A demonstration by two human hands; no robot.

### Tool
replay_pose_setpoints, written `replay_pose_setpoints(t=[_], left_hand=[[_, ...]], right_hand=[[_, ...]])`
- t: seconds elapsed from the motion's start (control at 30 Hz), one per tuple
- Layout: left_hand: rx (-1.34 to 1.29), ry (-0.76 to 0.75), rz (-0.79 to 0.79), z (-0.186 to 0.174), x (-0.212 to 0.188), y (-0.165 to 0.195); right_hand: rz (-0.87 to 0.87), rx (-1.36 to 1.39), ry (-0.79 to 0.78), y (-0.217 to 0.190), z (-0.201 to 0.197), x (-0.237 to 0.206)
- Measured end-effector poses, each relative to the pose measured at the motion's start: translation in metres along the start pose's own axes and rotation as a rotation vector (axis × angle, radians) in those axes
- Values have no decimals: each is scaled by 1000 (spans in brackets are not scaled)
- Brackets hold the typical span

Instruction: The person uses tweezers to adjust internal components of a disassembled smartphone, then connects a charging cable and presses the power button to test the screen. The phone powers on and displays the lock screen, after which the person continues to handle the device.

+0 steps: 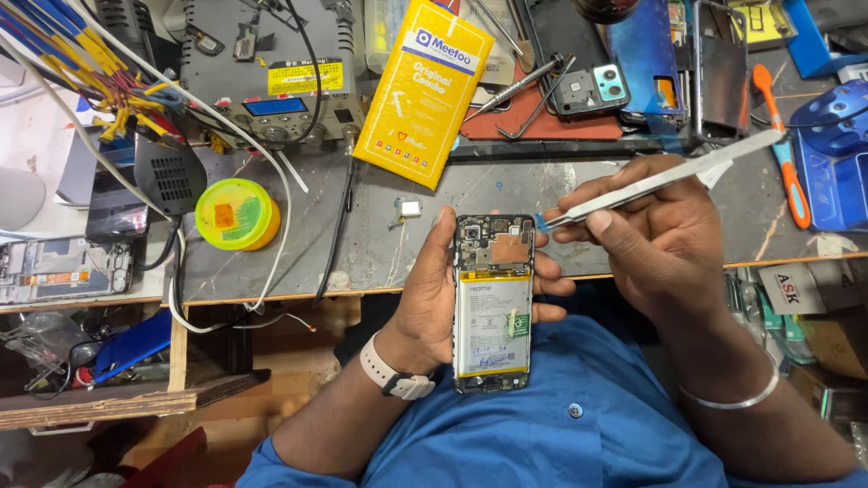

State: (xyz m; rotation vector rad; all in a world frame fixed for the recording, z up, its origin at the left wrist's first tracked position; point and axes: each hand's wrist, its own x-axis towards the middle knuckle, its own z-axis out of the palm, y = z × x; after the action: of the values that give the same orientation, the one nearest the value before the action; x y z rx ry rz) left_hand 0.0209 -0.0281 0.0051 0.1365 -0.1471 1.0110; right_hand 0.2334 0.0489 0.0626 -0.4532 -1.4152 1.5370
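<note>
My left hand (432,298) holds an opened phone (493,303) upright over my lap, its back cover off, with the battery and the circuit board showing. My right hand (655,237) grips a pair of metal tweezers (665,179). The tweezer tips sit just off the phone's top right corner, close to the board. A white watch is on my left wrist and a metal bangle on my right.
The grey workbench (380,244) carries a yellow flat package (425,86), a round yellow-green tin (237,214), a small white part (410,209), a grey station with a blue display (280,90), loose phone parts (592,88), an orange-handled tool (785,149) and a blue holder (836,154). Another opened phone (59,269) lies at left.
</note>
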Motion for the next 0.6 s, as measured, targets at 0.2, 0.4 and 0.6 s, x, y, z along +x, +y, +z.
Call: replay_pose_setpoints(t=[0.2,0.4,0.6], left_hand=[[-10,8,6,1,1,-4],[173,110,121,9,1,-4],[205,-43,24,12,2,2]], right_hand=[[-28,-62,27,12,1,1],[-82,-348,107,11,-9,6],[56,-395,121,5,-9,4]])
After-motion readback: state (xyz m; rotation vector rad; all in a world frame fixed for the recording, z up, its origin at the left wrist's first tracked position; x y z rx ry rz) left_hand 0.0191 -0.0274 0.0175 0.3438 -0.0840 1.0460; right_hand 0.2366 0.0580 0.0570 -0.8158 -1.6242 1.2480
